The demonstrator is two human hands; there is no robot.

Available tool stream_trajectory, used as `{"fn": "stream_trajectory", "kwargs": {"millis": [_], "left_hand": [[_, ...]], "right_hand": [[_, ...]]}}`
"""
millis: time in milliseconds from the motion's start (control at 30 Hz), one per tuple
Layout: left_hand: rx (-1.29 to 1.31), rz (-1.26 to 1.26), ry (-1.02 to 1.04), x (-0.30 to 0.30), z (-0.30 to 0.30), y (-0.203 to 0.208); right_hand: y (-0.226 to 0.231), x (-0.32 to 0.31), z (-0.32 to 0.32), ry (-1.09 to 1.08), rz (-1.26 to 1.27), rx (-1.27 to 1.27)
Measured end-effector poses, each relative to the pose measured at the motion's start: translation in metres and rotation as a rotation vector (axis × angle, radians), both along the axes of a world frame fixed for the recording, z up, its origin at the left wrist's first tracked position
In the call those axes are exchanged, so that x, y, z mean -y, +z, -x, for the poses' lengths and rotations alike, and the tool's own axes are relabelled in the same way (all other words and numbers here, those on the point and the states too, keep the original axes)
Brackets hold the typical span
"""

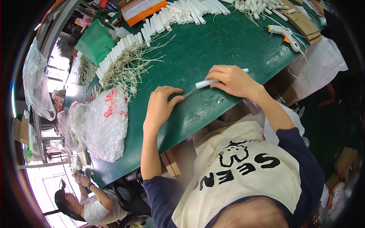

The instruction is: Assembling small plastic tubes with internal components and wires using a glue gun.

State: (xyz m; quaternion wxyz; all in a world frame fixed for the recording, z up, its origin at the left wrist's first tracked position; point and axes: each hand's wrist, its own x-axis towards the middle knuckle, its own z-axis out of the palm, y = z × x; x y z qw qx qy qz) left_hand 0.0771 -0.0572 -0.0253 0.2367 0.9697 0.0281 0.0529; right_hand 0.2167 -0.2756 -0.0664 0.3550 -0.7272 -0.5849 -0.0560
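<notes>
Head view: our right hand (231, 78) clasps a white tube (204, 83); our left hand (159, 104) meets its strands (191, 91), whether pinching, we cannot tell.

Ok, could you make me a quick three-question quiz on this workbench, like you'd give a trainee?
1. True or false: the right hand holds a white tube.
2. The glue gun on the table is: A, all black; B, white and orange; C, green.
3. Fill in: thin ____ run from the tube's end toward the left hand.

Key: 1 true; 2 B; 3 strands.
</notes>
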Motion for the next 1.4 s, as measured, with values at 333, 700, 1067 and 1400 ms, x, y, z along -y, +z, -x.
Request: {"fn": "stream_trajectory", "kwargs": {"millis": [333,700,1067,1400], "left_hand": [[-0.052,0.205,-0.064,0.01,-0.002,-0.006],[0.096,0.138,0.159,0.019,-0.009,-0.02],[0.449,0.167,0.099,0.028,-0.01,-0.025],[0.619,-0.246,-0.061,0.025,-0.008,-0.019]], "right_hand": [[-0.009,-0.007,0.007,-0.009,-0.018,-0.047],[0.0,-0.003,0.012,0.037,-0.007,-0.091],[-0.002,-0.005,0.015,-0.063,-0.032,-0.228],[0.003,-0.005,0.01,-0.038,-0.147,-0.259]]}}
